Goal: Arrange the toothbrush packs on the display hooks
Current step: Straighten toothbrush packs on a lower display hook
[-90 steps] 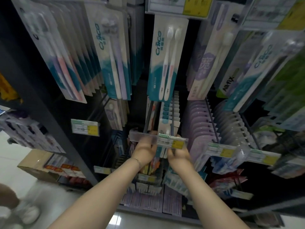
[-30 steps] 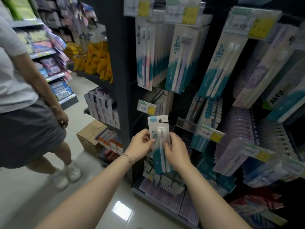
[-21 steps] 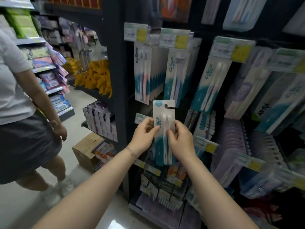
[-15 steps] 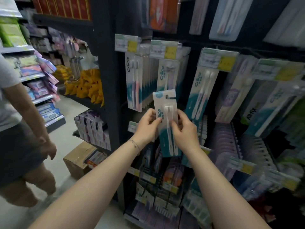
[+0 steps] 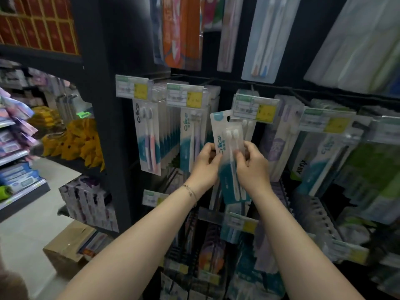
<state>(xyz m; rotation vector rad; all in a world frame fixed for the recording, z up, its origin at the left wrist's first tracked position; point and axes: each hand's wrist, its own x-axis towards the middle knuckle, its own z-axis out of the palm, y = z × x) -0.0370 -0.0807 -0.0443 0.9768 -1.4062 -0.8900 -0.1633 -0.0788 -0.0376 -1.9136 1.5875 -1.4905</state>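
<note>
- We pinch the Criice toothbrush pack [image 5: 229, 156] by its edges, left hand [image 5: 205, 167] and right hand [image 5: 252, 164] both gripping.
- It hangs just under the third price tag [image 5: 253, 108].
- Light, stiff, probably slick; we'd grip mid-card.

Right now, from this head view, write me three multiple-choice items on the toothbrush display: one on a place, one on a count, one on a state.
1. Where is the held toothbrush pack?
A. just below the third price tag
B. on the floor
C. inside the cardboard box

2. How many brushes are in the held pack?
A. one
B. two
C. four

3. How is the pack held?
A. left hand only
B. right hand only
C. both hands

Answers: 1 A, its top corner nears that tag; 2 B, two white heads sit side by side; 3 C, fingers grip both edges.
</note>
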